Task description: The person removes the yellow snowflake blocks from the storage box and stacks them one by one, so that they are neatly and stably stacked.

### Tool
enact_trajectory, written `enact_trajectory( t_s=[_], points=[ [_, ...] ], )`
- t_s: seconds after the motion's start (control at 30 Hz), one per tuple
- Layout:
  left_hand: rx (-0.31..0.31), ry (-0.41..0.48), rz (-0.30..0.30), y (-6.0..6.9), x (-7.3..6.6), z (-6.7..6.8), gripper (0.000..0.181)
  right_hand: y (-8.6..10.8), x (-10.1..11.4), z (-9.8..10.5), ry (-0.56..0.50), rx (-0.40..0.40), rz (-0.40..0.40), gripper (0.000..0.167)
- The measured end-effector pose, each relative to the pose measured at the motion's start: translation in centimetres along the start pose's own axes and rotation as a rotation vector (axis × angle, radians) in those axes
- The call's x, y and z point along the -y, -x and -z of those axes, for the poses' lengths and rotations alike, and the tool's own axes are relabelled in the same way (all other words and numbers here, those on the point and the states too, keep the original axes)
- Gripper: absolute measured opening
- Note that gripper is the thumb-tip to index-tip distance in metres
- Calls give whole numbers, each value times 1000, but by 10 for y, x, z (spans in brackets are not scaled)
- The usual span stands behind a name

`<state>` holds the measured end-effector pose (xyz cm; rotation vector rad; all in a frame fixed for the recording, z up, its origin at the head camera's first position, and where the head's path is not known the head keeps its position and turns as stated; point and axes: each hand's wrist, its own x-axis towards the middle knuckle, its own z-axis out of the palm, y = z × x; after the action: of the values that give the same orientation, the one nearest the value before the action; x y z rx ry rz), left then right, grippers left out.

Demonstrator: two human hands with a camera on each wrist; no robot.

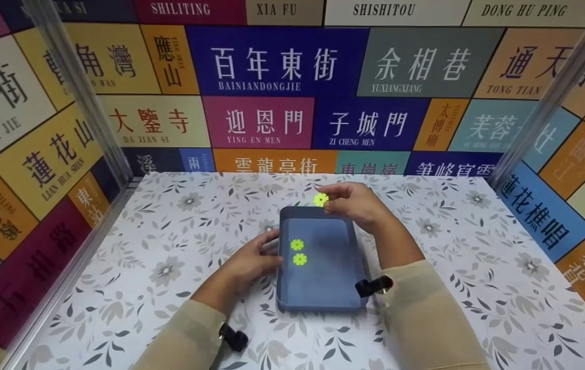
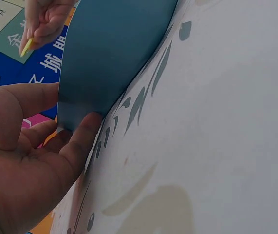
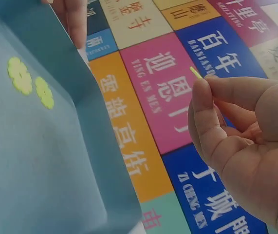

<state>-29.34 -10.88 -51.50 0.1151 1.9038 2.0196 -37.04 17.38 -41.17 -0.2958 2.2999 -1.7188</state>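
A blue-grey rectangular tray [image 1: 323,303] rests on the patterned tabletop. Two yellow-green flower-shaped pieces, the far one [image 1: 297,244] and the near one [image 1: 300,259], lie flat inside it towards the left wall. My left hand [image 1: 251,262] holds the tray's left wall, with fingers against the outside in the left wrist view; the thumb's tip is hidden behind the wall there. Above the tray's far edge, my right hand [image 1: 351,203] pinches a third flower-shaped piece [image 1: 321,200] between thumb and fingertips. Seen edge-on in the right wrist view, this piece [image 3: 196,72] looks thin.
The white tabletop [image 1: 169,221] carries a grey leaf and flower print. Behind it and at both sides stand panels [image 1: 277,61] with colourful lettered blocks. A small black device [image 1: 374,286] sits at the right cuff, another [image 1: 234,337] at the left.
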Motion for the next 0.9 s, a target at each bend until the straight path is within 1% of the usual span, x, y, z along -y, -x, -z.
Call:
enact_trajectory(
  t_s=[0.17,0.3,0.43,0.53,0.7,0.9],
  points=[
    [6,10,-5,0,0,-1,82,15,-11,19,-3,-56,4,43],
    [3,5,-8,1,0,-1,81,21,-23,33,-45,-71,9,46],
    [-5,-5,6,0,0,-1,83,25,-37,45,-91,-103,6,48],
    [-10,-18,12,0,-1,0,83,27,-45,54,-114,-139,-19,50],
    [-21,-39,16,0,-2,0,83,26,-61,68,-145,-192,-84,49],
    [-26,-53,17,1,-2,0,83,25,-83,85,-178,-198,-126,50]
  ],
)
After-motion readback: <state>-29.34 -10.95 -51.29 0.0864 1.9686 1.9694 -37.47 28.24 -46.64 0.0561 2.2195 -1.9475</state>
